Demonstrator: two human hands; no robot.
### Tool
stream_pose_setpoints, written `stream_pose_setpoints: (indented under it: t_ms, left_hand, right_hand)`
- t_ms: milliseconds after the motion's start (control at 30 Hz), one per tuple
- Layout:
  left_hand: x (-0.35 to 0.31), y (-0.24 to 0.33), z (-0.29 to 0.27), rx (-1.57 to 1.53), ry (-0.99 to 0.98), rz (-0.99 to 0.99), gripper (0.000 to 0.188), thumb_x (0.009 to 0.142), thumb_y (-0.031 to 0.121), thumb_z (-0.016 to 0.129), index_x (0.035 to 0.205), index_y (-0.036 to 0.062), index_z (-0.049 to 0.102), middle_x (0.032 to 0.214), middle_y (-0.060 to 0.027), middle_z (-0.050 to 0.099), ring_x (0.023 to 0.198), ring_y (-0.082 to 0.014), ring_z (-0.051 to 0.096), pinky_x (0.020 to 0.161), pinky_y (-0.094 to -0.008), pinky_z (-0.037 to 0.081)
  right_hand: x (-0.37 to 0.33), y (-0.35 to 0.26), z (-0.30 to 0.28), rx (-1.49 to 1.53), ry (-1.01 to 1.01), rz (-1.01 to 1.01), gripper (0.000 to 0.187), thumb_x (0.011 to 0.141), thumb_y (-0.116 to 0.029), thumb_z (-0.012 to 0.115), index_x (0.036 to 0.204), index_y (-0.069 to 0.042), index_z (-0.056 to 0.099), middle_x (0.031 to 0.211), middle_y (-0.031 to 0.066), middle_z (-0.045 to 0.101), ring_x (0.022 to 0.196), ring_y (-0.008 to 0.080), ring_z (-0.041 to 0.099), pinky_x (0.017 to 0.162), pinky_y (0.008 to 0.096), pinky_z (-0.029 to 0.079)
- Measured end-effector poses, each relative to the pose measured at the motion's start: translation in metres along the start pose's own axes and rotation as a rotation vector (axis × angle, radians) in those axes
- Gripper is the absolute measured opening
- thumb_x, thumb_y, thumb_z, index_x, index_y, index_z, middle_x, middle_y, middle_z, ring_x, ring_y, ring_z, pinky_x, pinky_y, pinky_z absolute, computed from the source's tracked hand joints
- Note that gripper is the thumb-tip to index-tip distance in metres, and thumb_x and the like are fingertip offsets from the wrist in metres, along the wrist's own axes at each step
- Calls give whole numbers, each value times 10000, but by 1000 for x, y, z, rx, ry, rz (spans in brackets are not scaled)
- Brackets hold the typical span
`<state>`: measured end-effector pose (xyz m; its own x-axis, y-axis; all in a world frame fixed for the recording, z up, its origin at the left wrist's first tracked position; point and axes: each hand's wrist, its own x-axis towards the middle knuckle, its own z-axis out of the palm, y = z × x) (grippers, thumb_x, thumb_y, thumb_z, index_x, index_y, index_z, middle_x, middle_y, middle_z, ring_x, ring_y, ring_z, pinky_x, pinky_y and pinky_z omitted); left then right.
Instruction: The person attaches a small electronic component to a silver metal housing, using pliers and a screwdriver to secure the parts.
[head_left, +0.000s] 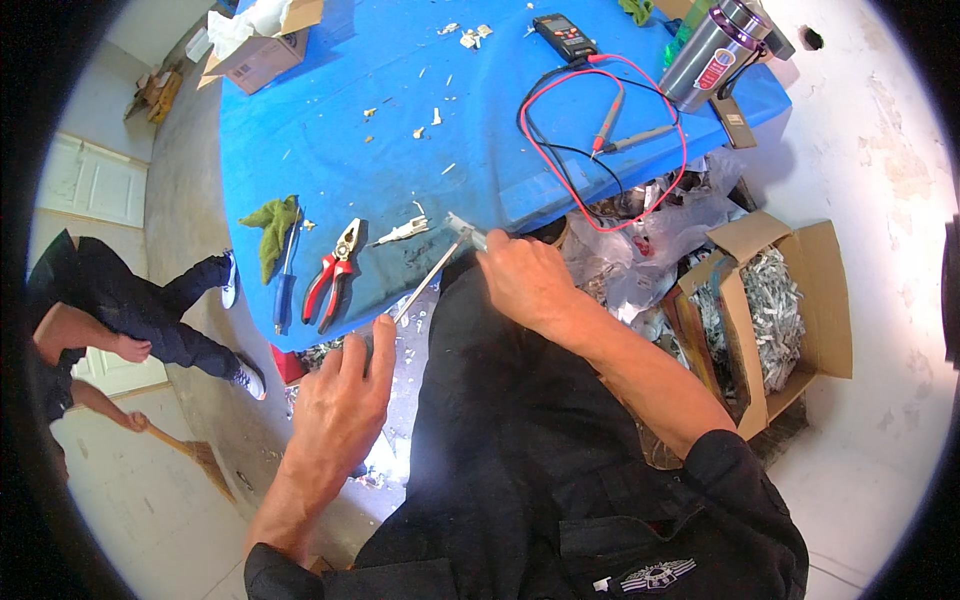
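My left hand [340, 405] is closed round a screwdriver whose thin metal shaft [430, 281] points up and to the right; its handle is mostly hidden in my palm. At the table's front edge, my right hand [527, 277] pinches a small grey-white part [468, 231], and the shaft's tip meets or lies right beside it. Just left of that lies a white plastic piece [404, 230] on the blue tabletop [370, 160]. Red-and-black pliers [336, 276] rest farther left, beside a blue-handled screwdriver [285, 290] and a crumpled green cloth [268, 236].
A multimeter [566, 38] with red and black leads and a steel bottle [716, 58] stand at the back right. To my right, a cardboard box [822, 300] holds many small white pieces. Another person [130, 290] with a broom [205, 465] is at the left.
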<state>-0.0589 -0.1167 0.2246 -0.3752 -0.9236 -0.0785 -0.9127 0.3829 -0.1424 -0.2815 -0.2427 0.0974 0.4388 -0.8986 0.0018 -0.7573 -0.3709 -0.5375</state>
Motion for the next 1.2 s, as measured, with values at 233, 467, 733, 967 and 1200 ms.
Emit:
stream_pose_setpoints:
  t_ms: [233, 467, 733, 967, 1200]
  left_hand:
    - [7, -10, -2, -526, -7, -148, 416, 937, 78, 699, 1337, 11, 609, 893, -182, 667, 734, -362, 700, 633, -453, 566]
    - [11, -13, -13, -444, -14, -159, 369, 944, 85, 711, 1304, 29, 653, 893, -165, 690, 718, -355, 702, 621, -473, 542]
    - [23, -19, -31, 18, -29, 58, 409, 943, 115, 717, 1328, 61, 592, 782, -107, 575, 647, -285, 666, 545, -403, 527]
    - [24, -25, -40, -411, -44, -93, 329, 928, 110, 724, 1246, 37, 678, 831, -168, 668, 709, -390, 681, 629, -490, 522]
    - [32, -31, -48, -444, -96, -135, 314, 935, 127, 718, 1235, 37, 697, 889, -203, 705, 768, -421, 694, 671, -493, 525]
  right_hand:
    - [-1, 1, 3, 1, 47, -19, 248, 996, -200, 624, 914, 30, 581, 725, 267, 693, 672, 476, 701, 620, 563, 568]
    - [0, 4, 4, -65, 51, -48, 228, 987, -191, 625, 916, 22, 587, 738, 257, 702, 676, 453, 712, 617, 554, 569]
    - [2, 1, -2, -284, 50, -138, 130, 850, -85, 652, 921, 22, 631, 775, 199, 743, 675, 312, 767, 598, 404, 624]
    - [-1, 7, 7, -249, 135, -145, 126, 840, -92, 665, 913, 6, 632, 778, 196, 742, 663, 305, 763, 586, 396, 620]
    - [-3, 8, 1, -63, 66, -57, 253, 950, -239, 652, 914, 11, 631, 792, 229, 722, 744, 411, 733, 672, 519, 582]
